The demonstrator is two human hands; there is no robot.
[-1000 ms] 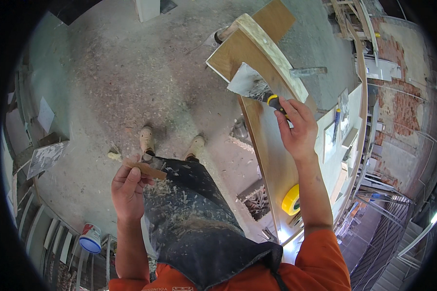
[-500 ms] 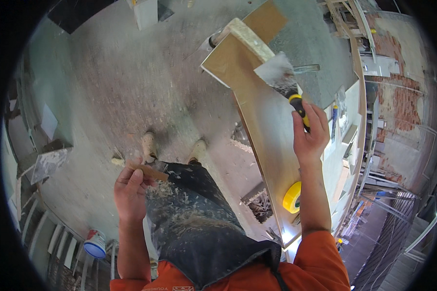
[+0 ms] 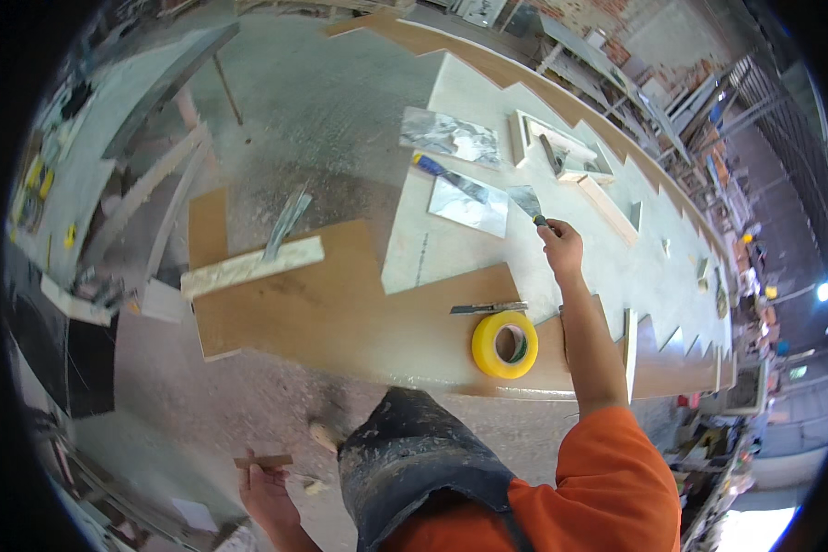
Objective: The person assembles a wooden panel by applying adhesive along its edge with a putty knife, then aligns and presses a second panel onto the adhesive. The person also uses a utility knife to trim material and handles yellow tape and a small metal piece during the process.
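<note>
My right hand [image 3: 563,247] is closed round the dark handle of a putty knife [image 3: 525,200]. Its metal blade is at the right edge of a shiny square plate [image 3: 478,210] on a pale board [image 3: 432,247]; I cannot tell whether they touch. A second putty knife with a blue and yellow handle [image 3: 428,165] lies with its blade over that plate. Beyond it sits a smeared metal plate [image 3: 449,133]. Low on the left, my left hand [image 3: 269,500] pinches a small flat brown strip [image 3: 265,461], away from the boards.
A brown board [image 3: 340,317] with stepped edges extends before me. On it are a yellow tape roll [image 3: 485,348], a thin dark tool [image 3: 488,309] and a whitish block [image 3: 258,266] with a metal tool [image 3: 288,224]. A white frame [image 3: 524,138] stands farther off.
The view has turned toward the boards at the right. My right hand has carried the putty knife over the pale board. My left hand still holds the brown strip.
</note>
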